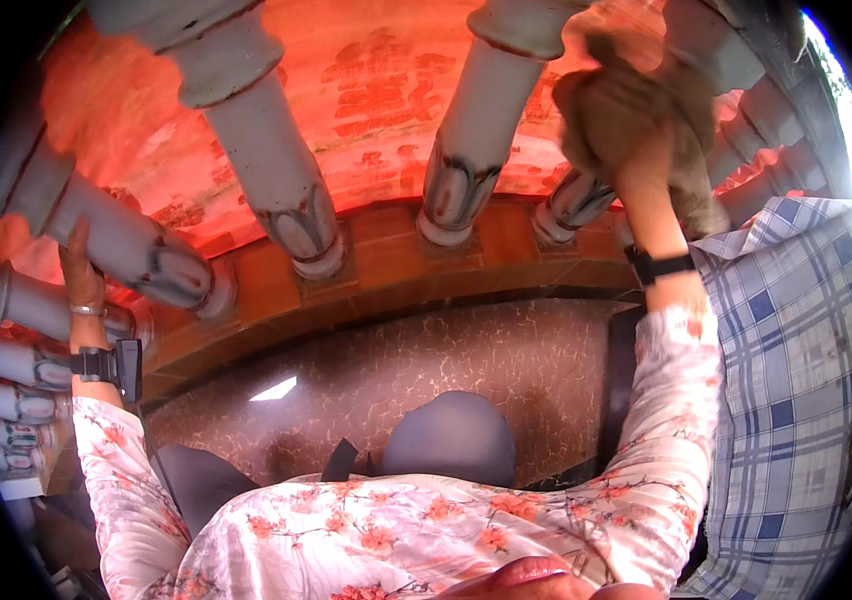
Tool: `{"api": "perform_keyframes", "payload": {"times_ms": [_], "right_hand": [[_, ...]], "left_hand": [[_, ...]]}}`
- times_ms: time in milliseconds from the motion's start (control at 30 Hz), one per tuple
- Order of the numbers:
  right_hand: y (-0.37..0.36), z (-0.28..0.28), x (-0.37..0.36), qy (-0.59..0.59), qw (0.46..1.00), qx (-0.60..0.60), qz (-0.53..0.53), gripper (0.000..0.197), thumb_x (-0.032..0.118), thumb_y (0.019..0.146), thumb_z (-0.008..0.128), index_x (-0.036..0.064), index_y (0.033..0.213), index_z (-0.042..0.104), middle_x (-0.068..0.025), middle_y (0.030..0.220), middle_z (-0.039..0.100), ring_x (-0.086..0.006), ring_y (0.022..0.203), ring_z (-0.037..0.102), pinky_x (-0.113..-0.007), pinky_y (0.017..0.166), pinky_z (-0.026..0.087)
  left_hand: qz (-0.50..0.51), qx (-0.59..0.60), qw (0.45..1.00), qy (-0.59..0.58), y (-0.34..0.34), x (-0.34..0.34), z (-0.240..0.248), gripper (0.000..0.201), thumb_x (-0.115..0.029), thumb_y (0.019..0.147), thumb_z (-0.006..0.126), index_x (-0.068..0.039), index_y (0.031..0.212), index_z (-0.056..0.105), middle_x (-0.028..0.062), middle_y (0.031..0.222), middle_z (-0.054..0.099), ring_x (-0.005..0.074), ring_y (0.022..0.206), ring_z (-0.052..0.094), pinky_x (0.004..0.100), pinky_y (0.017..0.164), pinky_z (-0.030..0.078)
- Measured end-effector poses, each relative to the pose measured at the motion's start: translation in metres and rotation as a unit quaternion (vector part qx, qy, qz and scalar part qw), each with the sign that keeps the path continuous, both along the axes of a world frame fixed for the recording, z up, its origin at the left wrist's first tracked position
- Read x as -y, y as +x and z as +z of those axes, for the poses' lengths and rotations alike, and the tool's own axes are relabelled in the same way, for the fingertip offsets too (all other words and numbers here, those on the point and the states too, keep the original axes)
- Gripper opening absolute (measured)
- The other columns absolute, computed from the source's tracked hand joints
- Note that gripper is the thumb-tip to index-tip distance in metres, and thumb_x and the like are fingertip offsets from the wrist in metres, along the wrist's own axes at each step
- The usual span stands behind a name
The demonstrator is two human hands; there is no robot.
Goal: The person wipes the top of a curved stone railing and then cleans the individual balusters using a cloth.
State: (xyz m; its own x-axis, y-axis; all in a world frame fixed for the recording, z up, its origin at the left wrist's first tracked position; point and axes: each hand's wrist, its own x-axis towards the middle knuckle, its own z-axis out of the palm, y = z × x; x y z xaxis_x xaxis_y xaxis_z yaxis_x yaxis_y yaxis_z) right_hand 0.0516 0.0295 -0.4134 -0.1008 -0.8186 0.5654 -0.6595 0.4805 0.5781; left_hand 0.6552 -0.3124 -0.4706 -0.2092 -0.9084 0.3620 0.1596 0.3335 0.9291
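At the upper right, my right hand (628, 135) presses a brown cloth (688, 150) against a grey baluster (714, 45). Motion smears this hand and the cloth, and its fingertips are hard to make out. Far to the left, my left hand (84, 275) rests against another grey baluster (111, 235) of the same row. Its visible fingers are stretched out along the baluster, with nothing held in them. Both wrists carry black bands, and a bracelet circles the left one.
Balusters stand on a curved orange-tiled ledge (386, 262), with red printed sheeting (376, 90) behind them. A blue-and-white checked cloth (786, 390) hangs at the right. Below the ledge lies a brown veined surface (326, 350), and my knee (451, 435) juts toward it.
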Motion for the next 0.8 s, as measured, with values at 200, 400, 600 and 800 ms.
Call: {"api": "perform_keyframes", "payload": {"times_ms": [200,400,600,800], "right_hand": [[-0.013,-0.102,0.063,-0.043,0.98,0.174,-0.082,0.019,0.017,0.082,0.051,0.0058,0.08,0.067,-0.0139,0.091,0.06,-0.0282,0.1,0.053,-0.036,0.078,0.043],[0.057,-0.159,0.038,-0.09,0.959,0.262,0.064,0.02,0.013,0.08,0.05,0.0021,0.093,0.06,-0.0128,0.093,0.06,-0.0292,0.098,0.053,-0.037,0.083,0.041],[0.013,-0.038,0.039,-0.002,0.999,-0.052,-0.015,0.016,0.011,0.073,0.055,0.0087,0.085,0.064,-0.0089,0.096,0.057,-0.0252,0.09,0.054,-0.037,0.077,0.044],[0.01,0.037,0.067,0.18,0.96,-0.072,-0.204,0.019,0.016,0.077,0.054,0.0121,0.092,0.066,-0.0108,0.087,0.064,-0.0258,0.094,0.058,-0.038,0.084,0.045]], "left_hand": [[0.01,0.041,0.999,-0.026,0.007,0.009,-0.002,0.051,-0.034,0.085,0.059,0.0,0.12,0.045,0.0059,0.108,0.054,0.0166,0.098,0.053,0.031,0.086,0.042],[0.044,0.041,0.997,-0.051,-0.002,0.001,-0.004,0.048,-0.029,0.083,0.06,0.001,0.118,0.047,0.0056,0.107,0.054,0.0158,0.097,0.052,0.0299,0.083,0.043],[0.036,0.007,0.998,-0.043,-0.008,0.001,-0.007,0.046,-0.025,0.083,0.06,0.001,0.118,0.047,0.0067,0.111,0.052,0.0159,0.097,0.053,0.0298,0.083,0.044],[0.043,0.016,0.998,-0.035,0.008,0.016,-0.015,0.048,-0.028,0.085,0.058,0.001,0.121,0.045,0.0075,0.112,0.052,0.0176,0.1,0.053,0.0323,0.086,0.043]]}}
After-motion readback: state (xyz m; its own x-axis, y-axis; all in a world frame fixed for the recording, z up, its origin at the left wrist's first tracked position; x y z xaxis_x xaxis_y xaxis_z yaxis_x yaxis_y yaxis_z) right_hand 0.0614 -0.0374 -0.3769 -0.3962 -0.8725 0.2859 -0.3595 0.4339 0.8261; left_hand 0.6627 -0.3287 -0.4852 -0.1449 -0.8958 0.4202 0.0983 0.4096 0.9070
